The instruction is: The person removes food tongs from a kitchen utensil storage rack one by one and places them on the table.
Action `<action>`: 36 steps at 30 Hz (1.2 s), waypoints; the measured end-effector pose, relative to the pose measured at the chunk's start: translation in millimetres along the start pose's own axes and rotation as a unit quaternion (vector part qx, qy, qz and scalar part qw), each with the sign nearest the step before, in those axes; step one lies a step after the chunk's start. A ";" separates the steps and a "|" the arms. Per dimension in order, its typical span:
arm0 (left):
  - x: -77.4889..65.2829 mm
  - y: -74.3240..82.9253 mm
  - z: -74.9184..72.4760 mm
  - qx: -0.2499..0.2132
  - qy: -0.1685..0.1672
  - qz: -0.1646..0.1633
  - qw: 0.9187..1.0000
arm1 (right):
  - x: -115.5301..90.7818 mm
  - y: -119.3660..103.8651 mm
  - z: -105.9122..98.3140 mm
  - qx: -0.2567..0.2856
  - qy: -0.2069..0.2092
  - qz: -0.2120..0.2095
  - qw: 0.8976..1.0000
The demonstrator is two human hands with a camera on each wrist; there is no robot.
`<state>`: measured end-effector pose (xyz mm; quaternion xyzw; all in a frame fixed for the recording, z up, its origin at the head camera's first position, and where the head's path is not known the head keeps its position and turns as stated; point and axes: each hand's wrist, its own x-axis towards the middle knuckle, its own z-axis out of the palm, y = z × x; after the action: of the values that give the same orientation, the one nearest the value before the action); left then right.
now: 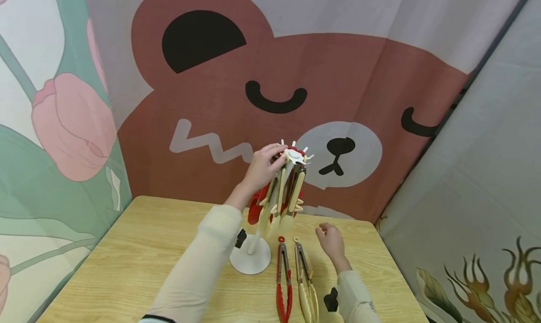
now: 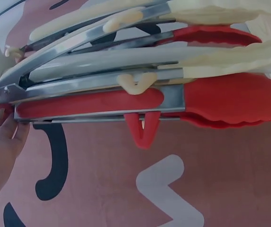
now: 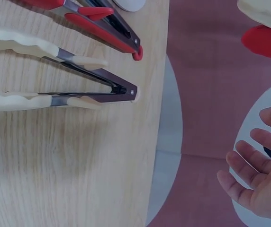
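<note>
On the wooden table stands a white rack with a round base and a spoked top. Several cream and red tongs hang from it, heads down. My left hand is up at the rack's top; its fingers pinch the ring end of the hanging red tongs. Cream tongs hang right beside them. Holding nothing, my right hand hovers over the table's far right part with loosely curled fingers, as the right wrist view also shows. Nearest to it lie cream tongs, with red tongs to their left.
The wooden table ends at a back edge close behind the rack. A curtain with a bear print hangs behind it, and a grey curtain runs along the right side.
</note>
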<state>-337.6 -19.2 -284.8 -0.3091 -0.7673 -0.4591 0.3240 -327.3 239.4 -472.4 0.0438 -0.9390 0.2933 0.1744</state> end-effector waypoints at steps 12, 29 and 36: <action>-1.8 0.1 -12.7 -0.050 -0.057 -0.024 0.997 | -0.1 -7.8 -9.5 0.013 0.017 -0.010 1.000; -4.0 2.9 -14.2 -0.059 -0.036 -0.037 0.997 | 1.6 -22.7 -21.4 0.030 0.040 -0.034 0.998; -5.9 5.8 -7.0 -0.045 0.005 -0.038 0.998 | 3.5 -31.2 -30.3 0.047 0.054 -0.053 0.996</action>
<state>-328.0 -24.4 -283.9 -0.2916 -0.7554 -0.5068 0.2959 -315.7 230.8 -431.3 0.0860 -0.9097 0.3289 0.2383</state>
